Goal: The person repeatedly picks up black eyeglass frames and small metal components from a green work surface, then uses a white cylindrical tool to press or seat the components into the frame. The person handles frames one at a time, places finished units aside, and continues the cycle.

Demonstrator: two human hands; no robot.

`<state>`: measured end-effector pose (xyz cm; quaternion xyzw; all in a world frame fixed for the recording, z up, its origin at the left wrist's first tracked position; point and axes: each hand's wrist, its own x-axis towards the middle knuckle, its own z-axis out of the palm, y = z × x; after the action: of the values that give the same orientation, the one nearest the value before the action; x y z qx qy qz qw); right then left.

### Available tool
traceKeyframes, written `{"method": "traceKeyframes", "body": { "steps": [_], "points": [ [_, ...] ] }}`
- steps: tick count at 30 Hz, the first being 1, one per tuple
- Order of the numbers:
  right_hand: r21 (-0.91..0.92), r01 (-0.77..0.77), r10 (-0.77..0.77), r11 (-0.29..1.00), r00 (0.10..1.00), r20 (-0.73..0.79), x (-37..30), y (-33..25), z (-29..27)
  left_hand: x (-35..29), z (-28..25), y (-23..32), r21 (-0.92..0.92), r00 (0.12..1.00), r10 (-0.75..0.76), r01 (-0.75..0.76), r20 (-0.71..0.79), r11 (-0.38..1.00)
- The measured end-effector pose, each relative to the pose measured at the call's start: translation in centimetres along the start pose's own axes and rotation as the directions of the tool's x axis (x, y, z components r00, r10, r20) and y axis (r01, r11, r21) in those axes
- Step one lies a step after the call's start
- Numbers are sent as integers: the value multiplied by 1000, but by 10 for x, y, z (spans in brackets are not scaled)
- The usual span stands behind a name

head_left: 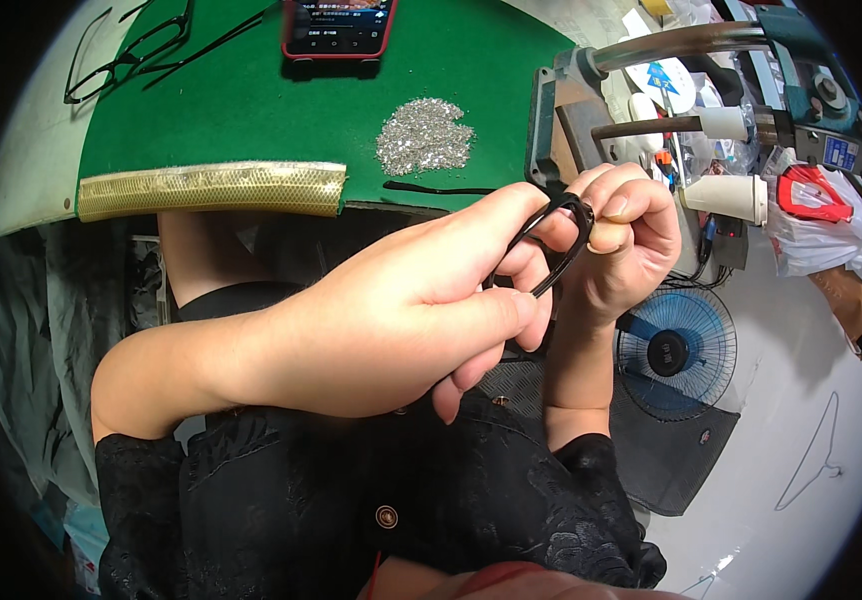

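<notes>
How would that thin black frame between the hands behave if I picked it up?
The black frame would probably feel light, as its rim is slender. It seems more stiff than floppy: it curves smoothly between the left hand and right hand. The shiny highlights suggest it might be a little slippery.

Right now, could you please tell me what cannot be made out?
In the head view:
Glossy black looped frame: partly covered by the left hand.
Anything small the right hand pinches: hidden by its fingertips.
Red-edged black phone: upper end cut off by the picture's top edge.
Heap of glittering silver pieces: too small to count.
</notes>
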<state>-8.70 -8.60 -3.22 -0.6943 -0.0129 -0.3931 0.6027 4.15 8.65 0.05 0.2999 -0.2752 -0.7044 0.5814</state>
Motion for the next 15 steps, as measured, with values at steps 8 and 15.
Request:
{"method": "traceKeyframes", "body": {
  "steps": [8,15],
  "points": [
    [88,-120,109,989,987,114,10,-8,-6,-2,0,2,86,1000,-11,10,17,996],
    [140,-178,161,974,979,126,12,-7,-14,3,5,9,104,1000,-14,12,20,995]
  ]
}}
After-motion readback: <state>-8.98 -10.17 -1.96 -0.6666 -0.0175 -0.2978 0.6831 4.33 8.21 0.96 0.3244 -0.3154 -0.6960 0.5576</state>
